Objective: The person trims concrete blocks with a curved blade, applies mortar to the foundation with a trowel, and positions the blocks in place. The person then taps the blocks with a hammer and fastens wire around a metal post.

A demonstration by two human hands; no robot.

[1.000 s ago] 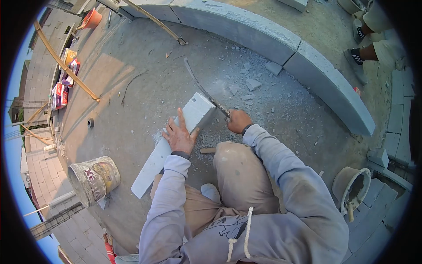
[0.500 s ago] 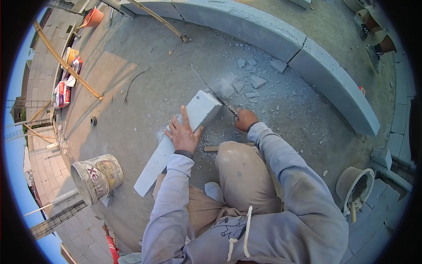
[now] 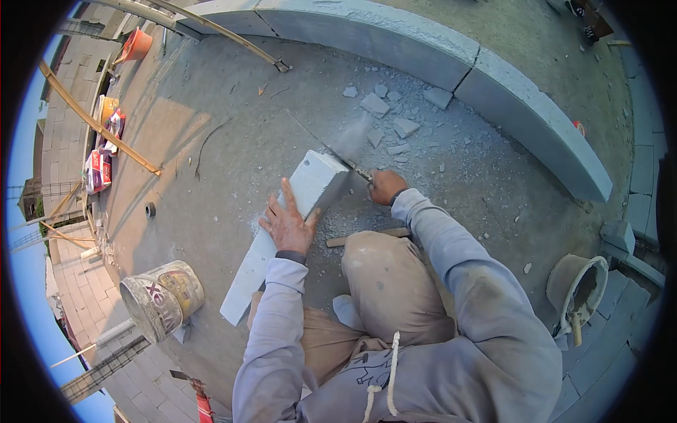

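Observation:
A long pale lightweight concrete block [image 3: 255, 271] lies aslant on the ground in front of my knees, its far end rough and dusty. My left hand [image 3: 290, 224] spans the block's top with spread fingers, the thumb over the right edge, holding it down. In my right hand [image 3: 387, 187], closed around the handle, is a long thin blade [image 3: 310, 131]. The blade crosses close to the block's far end; whether it touches cannot be made out. Pale dust [image 3: 353, 135] hangs beside it. A short wooden stick [image 3: 337, 242] lies by my knee.
Broken block pieces [image 3: 375, 105] litter the ground ahead, below a low block wall [image 3: 395, 46]. A stained bucket [image 3: 151, 299] stands at left, another bucket [image 3: 557, 285] at right. A wooden pole [image 3: 106, 127] leans at left near red-and-white bags [image 3: 98, 170]. Another person's feet [image 3: 591, 32] show top right.
My right hand and the blade have shifted slightly left and up. The dust cloud is larger and spread further. The whole view has tilted a little.

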